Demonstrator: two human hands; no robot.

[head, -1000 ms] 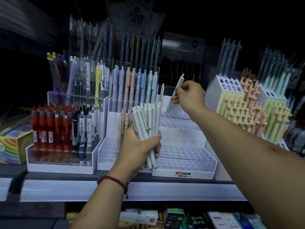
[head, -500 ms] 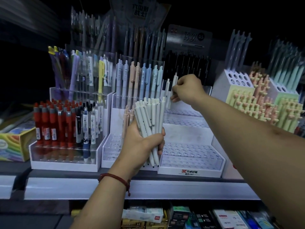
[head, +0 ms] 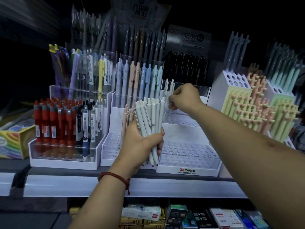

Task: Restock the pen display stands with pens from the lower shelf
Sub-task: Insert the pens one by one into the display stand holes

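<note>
Right hand hides the barrel of an upright white plastic pen in a white tiered stand; grip indeterminable. Left hand clamps a bundle of smooth pale pens.

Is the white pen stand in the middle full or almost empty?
Almost empty. Only two pale pens stand in the white stand's top row; the rows of holes that show below them are bare.

Two bare forearms, left forearm and right forearm, uncovered up to the frame edges, ending in a bare left hand and right hand. Around the left wrist, a thin red braided cord bracelet, a short knotted tail of the same cord dangling from it
</note>
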